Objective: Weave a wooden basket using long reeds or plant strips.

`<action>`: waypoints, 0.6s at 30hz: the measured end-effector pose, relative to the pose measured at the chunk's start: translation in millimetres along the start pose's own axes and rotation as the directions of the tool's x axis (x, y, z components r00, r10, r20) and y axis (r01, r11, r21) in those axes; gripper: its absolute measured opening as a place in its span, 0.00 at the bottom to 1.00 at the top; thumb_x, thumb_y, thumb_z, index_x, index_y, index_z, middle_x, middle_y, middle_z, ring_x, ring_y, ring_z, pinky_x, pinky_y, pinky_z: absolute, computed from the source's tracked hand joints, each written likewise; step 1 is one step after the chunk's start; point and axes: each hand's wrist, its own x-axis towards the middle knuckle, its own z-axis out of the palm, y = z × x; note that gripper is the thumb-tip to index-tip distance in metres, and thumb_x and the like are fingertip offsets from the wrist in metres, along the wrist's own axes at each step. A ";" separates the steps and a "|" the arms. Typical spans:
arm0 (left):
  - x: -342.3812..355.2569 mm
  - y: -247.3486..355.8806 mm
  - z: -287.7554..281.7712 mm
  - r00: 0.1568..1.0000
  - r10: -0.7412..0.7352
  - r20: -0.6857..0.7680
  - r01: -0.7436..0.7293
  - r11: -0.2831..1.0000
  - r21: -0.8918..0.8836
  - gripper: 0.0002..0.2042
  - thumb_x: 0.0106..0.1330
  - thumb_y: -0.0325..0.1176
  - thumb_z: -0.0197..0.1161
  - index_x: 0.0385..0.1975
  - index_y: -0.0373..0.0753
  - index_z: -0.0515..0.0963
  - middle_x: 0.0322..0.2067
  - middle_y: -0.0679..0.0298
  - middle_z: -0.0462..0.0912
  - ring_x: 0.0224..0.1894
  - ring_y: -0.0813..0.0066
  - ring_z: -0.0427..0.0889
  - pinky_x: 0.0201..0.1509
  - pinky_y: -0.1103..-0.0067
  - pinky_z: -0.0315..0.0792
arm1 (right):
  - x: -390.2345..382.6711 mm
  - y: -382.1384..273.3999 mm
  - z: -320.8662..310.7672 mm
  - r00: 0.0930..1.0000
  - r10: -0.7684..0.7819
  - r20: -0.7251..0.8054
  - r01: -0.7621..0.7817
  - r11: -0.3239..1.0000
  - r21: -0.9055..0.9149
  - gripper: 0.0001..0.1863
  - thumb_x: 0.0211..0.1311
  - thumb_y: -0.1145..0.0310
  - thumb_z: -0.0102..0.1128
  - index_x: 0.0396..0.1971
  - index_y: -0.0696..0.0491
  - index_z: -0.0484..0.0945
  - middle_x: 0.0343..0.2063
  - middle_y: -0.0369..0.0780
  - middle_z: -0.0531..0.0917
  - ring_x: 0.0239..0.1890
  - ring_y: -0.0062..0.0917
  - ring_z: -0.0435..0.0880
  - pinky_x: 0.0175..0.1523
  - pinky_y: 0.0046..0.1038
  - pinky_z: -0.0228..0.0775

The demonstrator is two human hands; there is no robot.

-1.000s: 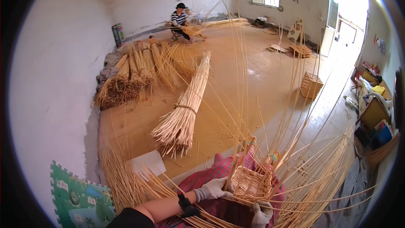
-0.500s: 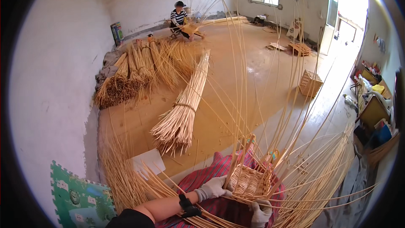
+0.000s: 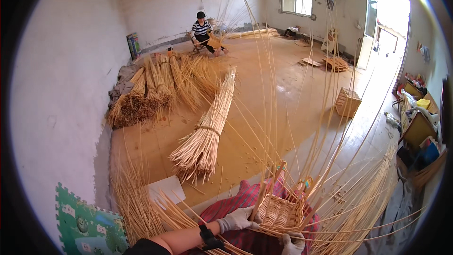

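Note:
A half-woven wicker basket (image 3: 279,211) rests on the red plaid cloth (image 3: 230,207) over my lap, with long pale strands standing up from its sides. My left hand (image 3: 239,219), in a light grey glove, is closed on the basket's left near corner. At the near edge is my right hand (image 3: 293,244), also gloved and partly cut off by the picture's lower edge. Its fingers are closed at the rim on a wicker strand (image 3: 358,231), one of several that run out to the right.
A tied bundle of canes (image 3: 205,137) lies ahead on the floor, with more bundles (image 3: 141,95) behind it. Loose strands (image 3: 134,198) spread on my left and right. A finished-looking basket (image 3: 348,102) stands right. A co-worker (image 3: 202,30) sits at the back.
The view has tilted up slightly, so the room sits lower in the picture. My right hand stays at the basket's near rim, its fingers slightly shifted. The co-worker sits more upright.

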 end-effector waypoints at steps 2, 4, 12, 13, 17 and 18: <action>2.8 -10.6 -3.5 0.993 0.104 0.062 -0.102 0.994 -0.023 0.23 0.62 0.26 0.76 0.55 0.38 0.74 0.45 0.65 0.85 0.50 0.73 0.83 0.61 0.74 0.76 | 1.9 9.6 -6.6 1.000 -0.023 -0.011 0.023 1.000 -0.007 0.09 0.63 0.84 0.69 0.41 0.58 0.82 0.31 0.39 0.84 0.27 0.20 0.79 0.33 0.23 0.75; 5.4 -13.9 -1.8 0.995 0.094 0.042 -0.093 0.995 -0.024 0.23 0.61 0.26 0.76 0.55 0.39 0.74 0.45 0.65 0.85 0.50 0.73 0.83 0.61 0.74 0.76 | 1.9 0.3 -2.2 1.000 -0.019 -0.014 0.019 0.999 -0.042 0.09 0.64 0.83 0.69 0.41 0.57 0.82 0.31 0.39 0.84 0.27 0.19 0.79 0.33 0.22 0.75; -5.6 19.3 8.8 0.990 0.015 -0.137 0.030 0.949 0.314 0.17 0.57 0.26 0.78 0.44 0.38 0.80 0.40 0.63 0.87 0.45 0.73 0.85 0.54 0.73 0.79 | -3.8 -12.9 8.3 0.994 0.069 -0.084 -0.064 0.996 0.056 0.08 0.61 0.83 0.67 0.37 0.59 0.79 0.24 0.40 0.83 0.23 0.23 0.82 0.29 0.25 0.76; -10.9 13.8 2.1 0.981 0.010 -0.194 0.054 0.945 0.322 0.16 0.57 0.25 0.78 0.42 0.37 0.80 0.40 0.63 0.87 0.45 0.74 0.86 0.53 0.74 0.80 | 3.4 -24.7 19.3 0.997 0.071 -0.002 -0.071 0.997 -0.003 0.08 0.60 0.83 0.68 0.38 0.59 0.79 0.25 0.41 0.85 0.24 0.23 0.82 0.29 0.24 0.76; -2.5 4.2 5.8 0.977 -0.117 -0.176 0.104 0.991 -0.080 0.17 0.55 0.24 0.78 0.43 0.36 0.80 0.38 0.63 0.88 0.42 0.75 0.86 0.50 0.76 0.82 | -1.1 -19.7 16.6 0.985 0.166 -0.053 -0.161 0.984 0.078 0.10 0.59 0.81 0.71 0.39 0.60 0.80 0.26 0.43 0.87 0.25 0.22 0.85 0.31 0.22 0.78; -0.3 9.3 10.0 0.988 -0.071 -0.134 0.074 0.997 0.012 0.17 0.55 0.25 0.78 0.44 0.35 0.80 0.39 0.63 0.88 0.42 0.74 0.86 0.50 0.75 0.81 | -5.8 -21.1 13.5 0.978 0.191 -0.080 -0.182 0.978 0.105 0.11 0.59 0.81 0.70 0.40 0.60 0.79 0.26 0.43 0.87 0.24 0.22 0.85 0.31 0.22 0.78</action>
